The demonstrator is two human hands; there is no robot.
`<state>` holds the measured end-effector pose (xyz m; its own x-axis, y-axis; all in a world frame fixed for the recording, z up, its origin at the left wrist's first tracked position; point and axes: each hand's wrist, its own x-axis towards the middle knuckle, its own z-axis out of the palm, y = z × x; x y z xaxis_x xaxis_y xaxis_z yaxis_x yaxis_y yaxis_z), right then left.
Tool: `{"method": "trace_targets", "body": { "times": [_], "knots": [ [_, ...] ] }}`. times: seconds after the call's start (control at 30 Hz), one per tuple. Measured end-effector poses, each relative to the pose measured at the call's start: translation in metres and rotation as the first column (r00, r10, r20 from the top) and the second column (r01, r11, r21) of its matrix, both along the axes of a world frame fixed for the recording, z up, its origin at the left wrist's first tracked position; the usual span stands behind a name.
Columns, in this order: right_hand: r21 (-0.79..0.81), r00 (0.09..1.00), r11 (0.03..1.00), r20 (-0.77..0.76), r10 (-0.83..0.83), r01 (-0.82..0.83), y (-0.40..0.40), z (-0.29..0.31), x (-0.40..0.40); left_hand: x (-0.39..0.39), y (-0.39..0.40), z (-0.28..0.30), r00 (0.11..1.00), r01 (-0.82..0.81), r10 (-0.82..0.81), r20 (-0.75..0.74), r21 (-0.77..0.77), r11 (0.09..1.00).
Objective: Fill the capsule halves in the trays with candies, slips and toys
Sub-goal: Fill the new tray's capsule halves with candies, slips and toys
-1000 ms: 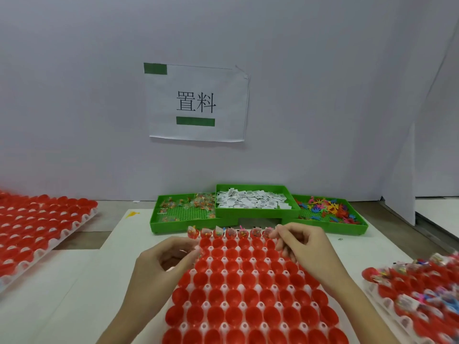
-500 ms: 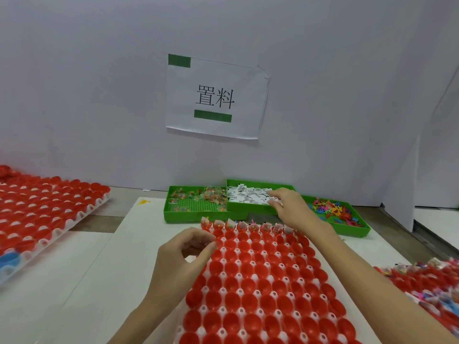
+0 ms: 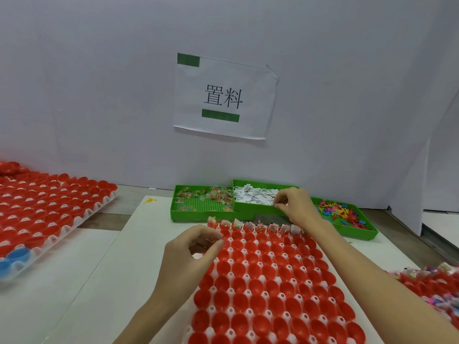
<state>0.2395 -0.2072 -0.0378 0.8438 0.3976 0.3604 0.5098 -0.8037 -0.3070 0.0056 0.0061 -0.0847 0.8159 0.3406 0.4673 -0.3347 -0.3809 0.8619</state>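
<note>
A white tray of red capsule halves (image 3: pixel 268 281) lies in front of me; only its far row holds candy packets (image 3: pixel 248 225). Behind it stand three green bins: candies (image 3: pixel 198 207), paper slips (image 3: pixel 255 197) and coloured toys (image 3: pixel 342 217). My right hand (image 3: pixel 295 204) reaches into the slips bin, its fingertips pinching white slips at the bin's front right. At the tray's far left corner hovers my left hand (image 3: pixel 188 256), fingers curled towards the thumb. What it holds, if anything, is hidden.
Another tray of red capsule halves (image 3: pixel 49 207) sits at the left, with two blue halves (image 3: pixel 17 256) at its near end. A tray with filled capsules (image 3: pixel 434 281) shows at the right edge. A white wall with a paper sign (image 3: pixel 223 98) closes the back.
My right hand left the tray's far row and moved back to the slips bin, where it now pinches slips. My left hand stayed at the tray's left corner.
</note>
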Motion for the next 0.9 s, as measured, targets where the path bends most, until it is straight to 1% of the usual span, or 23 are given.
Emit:
{"method": "trace_targets", "body": {
  "times": [0.13, 0.23, 0.3, 0.37, 0.43, 0.5, 0.6, 0.63, 0.73, 0.83, 0.9],
  "knots": [
    [0.223, 0.999, 0.974, 0.005, -0.038, 0.036, -0.005, -0.003, -0.001, 0.0, 0.001, 0.001, 1.0, -0.004, 0.003, -0.013, -0.019, 1.0],
    [0.443, 0.996, 0.893, -0.079, -0.049, 0.079, -0.005, 0.002, -0.012, -0.001, 0.001, 0.004, 0.999, 0.005, -0.01, -0.046, -0.092, 0.996],
    [0.574, 0.988, 0.815, -0.157, 0.015, 0.078, -0.002, 0.007, -0.03, -0.003, 0.0, 0.008, 0.996, 0.053, -0.066, -0.067, -0.184, 0.981],
    [0.645, 0.959, 0.764, -0.237, 0.154, 0.037, 0.002, 0.011, -0.056, -0.005, -0.002, 0.013, 0.989, 0.103, -0.129, -0.068, -0.301, 0.948],
    [0.674, 0.904, 0.738, -0.293, 0.312, -0.036, 0.005, 0.013, -0.085, -0.007, -0.005, 0.016, 0.982, 0.136, -0.175, -0.068, -0.388, 0.912],
    [0.675, 0.839, 0.731, -0.336, 0.429, -0.103, 0.008, 0.015, -0.112, -0.008, -0.008, 0.018, 0.974, 0.157, -0.211, -0.078, -0.436, 0.886],
    [0.673, 0.757, 0.717, -0.371, 0.537, -0.178, 0.011, 0.017, -0.142, -0.01, -0.012, 0.021, 0.967, 0.166, -0.231, -0.105, -0.425, 0.89],
    [0.662, 0.752, 0.719, -0.36, 0.553, -0.212, 0.011, 0.017, -0.15, -0.011, -0.013, 0.021, 0.967, 0.171, -0.232, -0.108, -0.399, 0.901],
    [0.622, 0.782, 0.731, -0.291, 0.55, -0.283, 0.008, 0.016, -0.165, -0.012, -0.015, 0.021, 0.97, 0.181, -0.219, -0.1, -0.297, 0.937],
    [0.582, 0.825, 0.757, -0.244, 0.51, -0.297, 0.003, 0.012, -0.174, -0.013, -0.017, 0.019, 0.972, 0.208, -0.226, -0.072, -0.195, 0.958],
    [0.554, 0.839, 0.781, -0.246, 0.485, -0.289, -0.001, 0.007, -0.179, -0.014, -0.02, 0.017, 0.97, 0.23, -0.237, -0.05, -0.124, 0.965]
  ]
}}
